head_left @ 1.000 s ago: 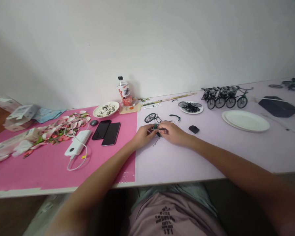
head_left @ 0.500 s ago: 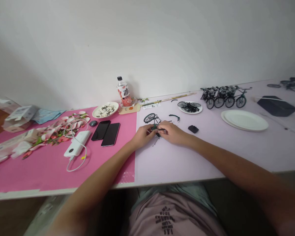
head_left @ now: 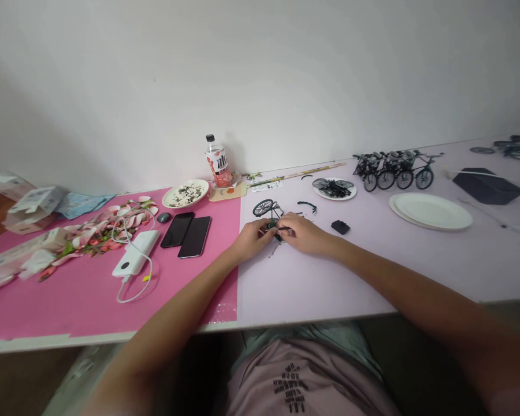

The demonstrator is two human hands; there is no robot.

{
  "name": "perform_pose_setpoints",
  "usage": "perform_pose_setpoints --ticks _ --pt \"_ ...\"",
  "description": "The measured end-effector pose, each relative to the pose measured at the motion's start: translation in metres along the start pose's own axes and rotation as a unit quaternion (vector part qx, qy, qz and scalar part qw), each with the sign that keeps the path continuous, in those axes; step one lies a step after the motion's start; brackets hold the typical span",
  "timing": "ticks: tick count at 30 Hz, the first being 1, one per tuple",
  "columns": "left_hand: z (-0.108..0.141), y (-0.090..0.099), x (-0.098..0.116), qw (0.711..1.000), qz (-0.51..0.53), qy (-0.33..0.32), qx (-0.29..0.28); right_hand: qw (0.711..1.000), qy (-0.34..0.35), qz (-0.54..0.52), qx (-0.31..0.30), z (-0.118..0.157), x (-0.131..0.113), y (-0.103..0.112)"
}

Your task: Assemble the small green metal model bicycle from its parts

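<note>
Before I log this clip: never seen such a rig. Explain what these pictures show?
No machine here: a person works bare-handed, and every picture comes from one head-worn camera looking forward and down. The left hand grips a small dark-green and black model bicycle, partly hidden. The right hand pinches a thin dark piece; whether it joins the bicycle is unclear. A pink table cover lies left, a pale lilac cover right. On the pink are two black rectangular phones and a white plastic power bank. On the lilac are a small black block, a row of dark model bicycles and white oval plates.
</note>
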State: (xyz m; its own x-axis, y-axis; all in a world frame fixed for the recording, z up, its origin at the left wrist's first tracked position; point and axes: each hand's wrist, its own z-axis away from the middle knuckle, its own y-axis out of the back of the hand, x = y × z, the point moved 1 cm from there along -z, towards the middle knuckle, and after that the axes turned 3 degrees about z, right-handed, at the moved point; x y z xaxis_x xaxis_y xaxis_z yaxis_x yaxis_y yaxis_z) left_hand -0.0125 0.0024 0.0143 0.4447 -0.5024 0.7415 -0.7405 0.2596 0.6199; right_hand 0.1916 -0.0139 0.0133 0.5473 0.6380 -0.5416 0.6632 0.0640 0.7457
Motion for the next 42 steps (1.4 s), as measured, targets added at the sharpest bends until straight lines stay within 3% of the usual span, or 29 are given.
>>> perform_pose_setpoints --ticks 26,42 --pt "-0.0001 0.0006 0.0011 1.000 -0.015 -0.003 0.000 1.000 -0.008 -0.003 -0.020 0.0002 -0.0056 0.0035" --pt "0.0004 0.0007 0.0008 1.000 -0.004 -0.002 -0.003 1.000 -0.013 0.009 0.000 0.0007 -0.0010 -0.0006"
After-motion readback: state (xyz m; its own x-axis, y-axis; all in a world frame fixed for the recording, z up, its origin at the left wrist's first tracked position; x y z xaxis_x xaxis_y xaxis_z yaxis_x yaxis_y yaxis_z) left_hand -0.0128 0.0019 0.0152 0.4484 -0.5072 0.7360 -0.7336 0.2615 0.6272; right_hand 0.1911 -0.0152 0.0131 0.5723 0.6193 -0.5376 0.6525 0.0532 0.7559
